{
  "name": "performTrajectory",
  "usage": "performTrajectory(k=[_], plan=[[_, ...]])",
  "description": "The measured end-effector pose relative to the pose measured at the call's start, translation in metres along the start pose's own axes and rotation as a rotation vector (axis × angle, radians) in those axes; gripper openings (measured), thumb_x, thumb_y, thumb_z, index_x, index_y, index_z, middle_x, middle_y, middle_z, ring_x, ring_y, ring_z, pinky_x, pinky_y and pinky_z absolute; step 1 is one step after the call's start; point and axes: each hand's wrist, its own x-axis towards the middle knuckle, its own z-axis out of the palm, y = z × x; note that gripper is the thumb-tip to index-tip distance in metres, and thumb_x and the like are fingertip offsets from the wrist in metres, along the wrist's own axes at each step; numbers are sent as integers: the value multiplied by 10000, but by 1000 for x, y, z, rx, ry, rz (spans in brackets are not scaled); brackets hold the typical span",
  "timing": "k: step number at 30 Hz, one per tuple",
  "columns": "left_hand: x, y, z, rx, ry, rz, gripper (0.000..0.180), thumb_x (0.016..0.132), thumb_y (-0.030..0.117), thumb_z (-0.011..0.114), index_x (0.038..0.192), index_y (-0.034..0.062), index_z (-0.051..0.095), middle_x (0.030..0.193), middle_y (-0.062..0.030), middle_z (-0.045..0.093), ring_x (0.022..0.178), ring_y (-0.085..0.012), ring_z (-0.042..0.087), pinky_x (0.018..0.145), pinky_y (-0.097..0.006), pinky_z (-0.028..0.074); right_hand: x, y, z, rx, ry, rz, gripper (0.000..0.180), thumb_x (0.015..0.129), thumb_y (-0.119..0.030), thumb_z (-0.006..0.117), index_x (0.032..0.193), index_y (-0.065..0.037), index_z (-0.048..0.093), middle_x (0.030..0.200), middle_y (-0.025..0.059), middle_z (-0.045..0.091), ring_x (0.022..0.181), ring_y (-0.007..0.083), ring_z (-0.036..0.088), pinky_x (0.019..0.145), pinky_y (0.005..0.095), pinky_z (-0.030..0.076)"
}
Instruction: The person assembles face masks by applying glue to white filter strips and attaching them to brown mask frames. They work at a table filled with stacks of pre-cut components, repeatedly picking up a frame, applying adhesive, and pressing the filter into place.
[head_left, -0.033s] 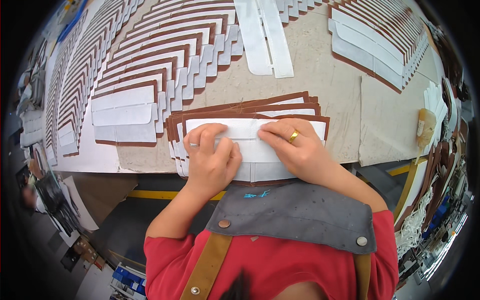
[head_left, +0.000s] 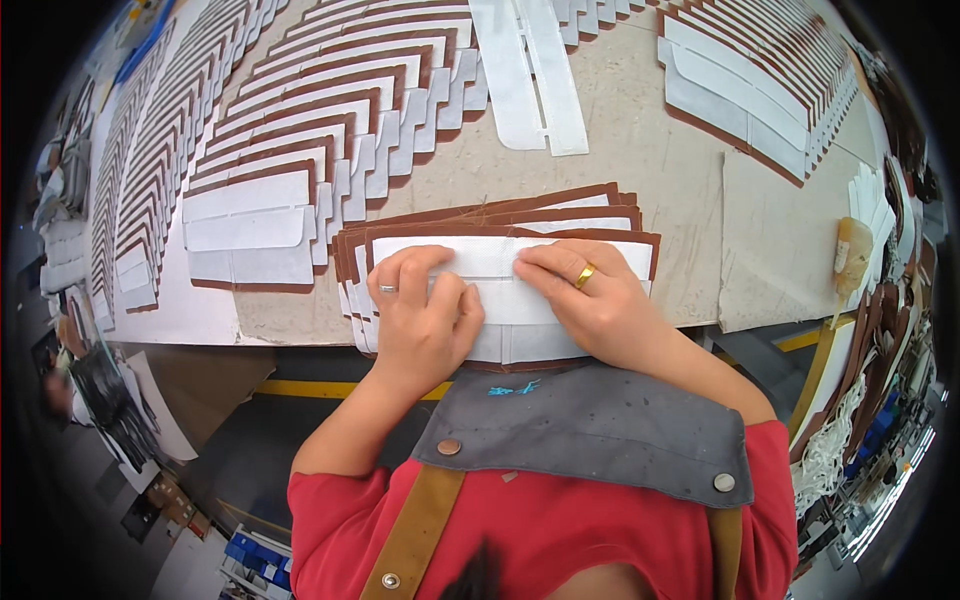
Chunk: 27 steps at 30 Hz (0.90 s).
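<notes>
A flat panel of white backing with a brown border (head_left: 520, 308) lies in front of me, on top of a loose stack of similar pieces (head_left: 575, 214). My left hand (head_left: 415, 310) rests on its left part, fingers bent and somewhat apart, fingertips on the white surface. Near the panel's upper middle, my right hand (head_left: 605, 305) pinches thumb and fingers together against the white strip. Whatever lies between those fingertips is too small to make out. The panel's lower edge reaches the grey bib of my apron (head_left: 590, 420).
Overlapping rows of similar white-and-brown pieces (head_left: 250, 230) cover the table's left side, with another row (head_left: 735, 90) at far right. Two long white strips (head_left: 530, 90) lie at the back. A yellowish glue bottle (head_left: 851, 255) stands by the right edge, near hanging brown strips.
</notes>
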Motion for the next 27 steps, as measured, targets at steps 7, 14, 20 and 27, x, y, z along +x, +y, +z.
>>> performTrajectory(k=[7, 14, 20, 27], plan=[[-6, -4, 3, -86, 48, 46, 183, 706, 62, 646, 877, 54, 580, 1053, -98, 535, 1006, -273, 509, 899, -416, 348, 5, -15, 4, -137, -98, 35, 410, 722, -73, 566, 1128, -22, 602, 1223, 43, 563, 1045, 188, 551, 847, 306, 428], [-11, -2, -13, -7, -127, 81, 330, 819, 120, 573, 1140, 47, 591, 1250, -98, 539, 1202, -280, 475, 1030, -460, 312, 1, -25, 10, -242, -132, 113, 446, 731, -51, 555, 1176, -57, 590, 1291, -6, 522, 1052, 146, 518, 814, 269, 370], [-12, -9, -17, -7, -220, 44, 394, 835, 105, 550, 1220, 22, 533, 1332, -117, 487, 1278, -323, 403, 1076, -519, 238, 1, -28, 8, -222, -155, 99, 476, 735, -46, 558, 1211, -53, 560, 1307, 24, 508, 1077, 180, 513, 878, 318, 387], [-14, -12, -17, -26, -235, 40, 374, 837, 65, 528, 1206, 5, 529, 1343, -127, 477, 1300, -346, 373, 1074, -526, 240, 3, -31, 6, -44, -304, 32, 496, 816, -153, 585, 1289, -44, 481, 1402, 69, 411, 1315, 218, 362, 1072, 394, 292]])
